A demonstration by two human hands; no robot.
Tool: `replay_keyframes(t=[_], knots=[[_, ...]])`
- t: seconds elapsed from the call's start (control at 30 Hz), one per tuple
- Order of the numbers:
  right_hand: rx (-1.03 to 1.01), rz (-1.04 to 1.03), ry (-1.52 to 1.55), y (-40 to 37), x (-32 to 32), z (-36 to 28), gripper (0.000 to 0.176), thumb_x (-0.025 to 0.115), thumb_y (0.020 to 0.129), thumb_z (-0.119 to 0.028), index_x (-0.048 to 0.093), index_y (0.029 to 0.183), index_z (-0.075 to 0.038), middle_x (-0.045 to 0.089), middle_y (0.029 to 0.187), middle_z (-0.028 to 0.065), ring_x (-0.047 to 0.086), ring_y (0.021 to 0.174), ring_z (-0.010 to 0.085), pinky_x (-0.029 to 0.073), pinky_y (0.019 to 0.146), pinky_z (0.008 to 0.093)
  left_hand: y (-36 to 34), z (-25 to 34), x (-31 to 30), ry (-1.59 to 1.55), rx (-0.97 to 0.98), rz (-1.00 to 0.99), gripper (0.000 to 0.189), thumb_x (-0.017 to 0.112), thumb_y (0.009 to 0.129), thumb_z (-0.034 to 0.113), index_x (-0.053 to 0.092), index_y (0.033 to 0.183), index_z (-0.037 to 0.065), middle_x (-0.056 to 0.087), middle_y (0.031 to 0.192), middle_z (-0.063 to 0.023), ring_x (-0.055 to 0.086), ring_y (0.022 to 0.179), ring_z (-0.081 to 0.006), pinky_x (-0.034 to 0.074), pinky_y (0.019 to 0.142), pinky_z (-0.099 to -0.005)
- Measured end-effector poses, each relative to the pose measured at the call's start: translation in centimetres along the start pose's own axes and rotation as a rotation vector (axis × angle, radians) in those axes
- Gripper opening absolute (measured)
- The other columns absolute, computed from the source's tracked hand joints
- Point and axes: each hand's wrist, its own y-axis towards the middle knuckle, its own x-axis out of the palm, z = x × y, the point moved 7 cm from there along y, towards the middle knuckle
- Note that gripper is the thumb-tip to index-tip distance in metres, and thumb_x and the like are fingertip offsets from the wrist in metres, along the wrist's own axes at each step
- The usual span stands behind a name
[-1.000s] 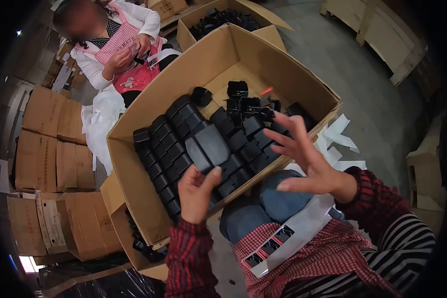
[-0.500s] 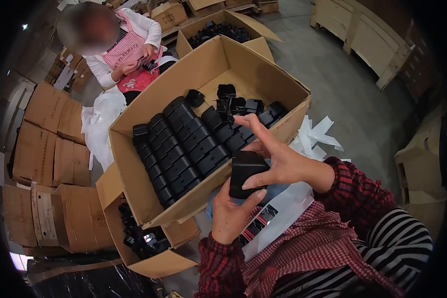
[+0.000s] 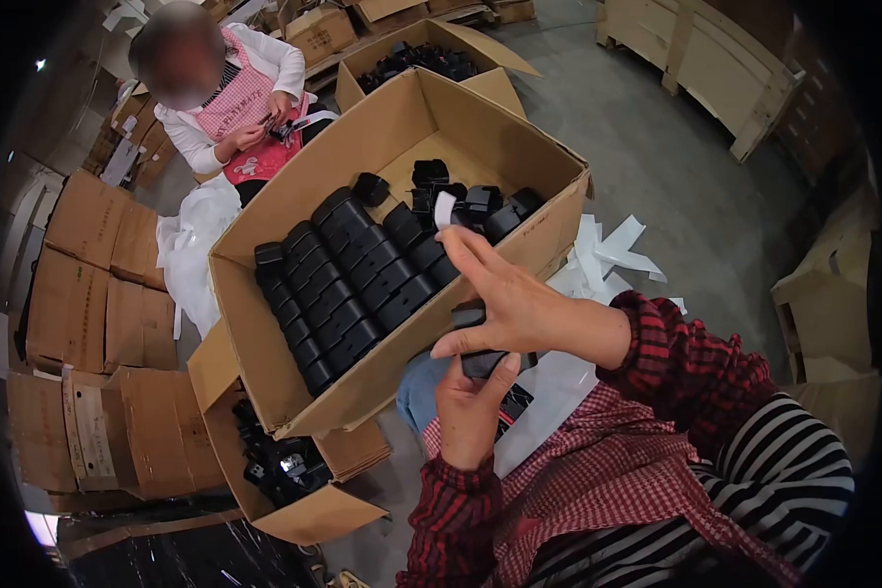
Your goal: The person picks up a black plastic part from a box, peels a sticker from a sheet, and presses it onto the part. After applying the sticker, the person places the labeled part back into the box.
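Observation:
A black plastic part (image 3: 482, 365) is in my left hand (image 3: 466, 416), its thumb and fingers closed on it. Above it, my right hand (image 3: 539, 318) is partly in front of the part, its thumb near the part's surface. A small white strip (image 3: 445, 210) is held at the tips of my right hand's raised fingers. Behind my hands, a large cardboard box (image 3: 402, 367) contains rows of black parts (image 3: 348, 269) and several loose ones. A white sheet (image 3: 559, 392) with black and red labels lies on my lap, partly hidden.
Another person (image 3: 255, 108) handles a small item at upper left. An open box (image 3: 314, 514) of black pieces stands at lower left, another (image 3: 505, 93) beyond the large box. White strips (image 3: 622, 250) lie right of it. Cartons (image 3: 73, 294) are stacked left.
My right hand has shifted left and partly covers the black part, now turned and lower in view. A white strip shows at its fingertips. The whole view has shifted slightly.

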Motion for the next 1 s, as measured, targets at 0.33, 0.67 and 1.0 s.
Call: replay_keyframes(t=[0.33,0.67,1.0], knots=[[-0.217,-0.311,-0.055,-0.4,1.9,-2.0,0.069,0.056,0.092,-0.031,0.016,0.144,-0.006,0.029,0.142,0.0205,0.048,0.116,0.0417,0.046,0.091,0.0426,-0.7,2.7,-0.5,0.240,0.037,-0.117,0.028,0.069,0.085,0.014,0.055,0.106,0.001,0.063,0.097,-0.0038,0.058,0.078,-0.0072,0.047,0.071,-0.0202],[-0.405,0.190,-0.133,-0.8,-4.4,-0.9,0.073,0.052,0.083,0.009,0.019,0.146,-0.010,0.037,0.141,0.0182,0.059,0.107,0.0296,0.055,0.078,0.0329,-1.1,0.7,-2.1,-0.113,-0.019,0.142,0.031,0.060,0.090,0.009,0.049,0.118,0.002,0.063,0.105,-0.0086,0.066,0.084,-0.0186,0.054,0.067,-0.0241],[-0.109,0.047,0.834,-3.5,-4.7,-3.2,0.072,0.065,0.084,-0.002,0.027,0.145,-0.012,0.051,0.131,0.0128,0.061,0.072,0.0099,0.053,0.065,0.0237,-1.2,1.4,-2.1,-0.163,0.012,0.151,0.032,0.061,0.089,0.008,0.050,0.119,0.002,0.063,0.106,-0.0083,0.065,0.086,-0.0167,0.055,0.070,-0.0239]])
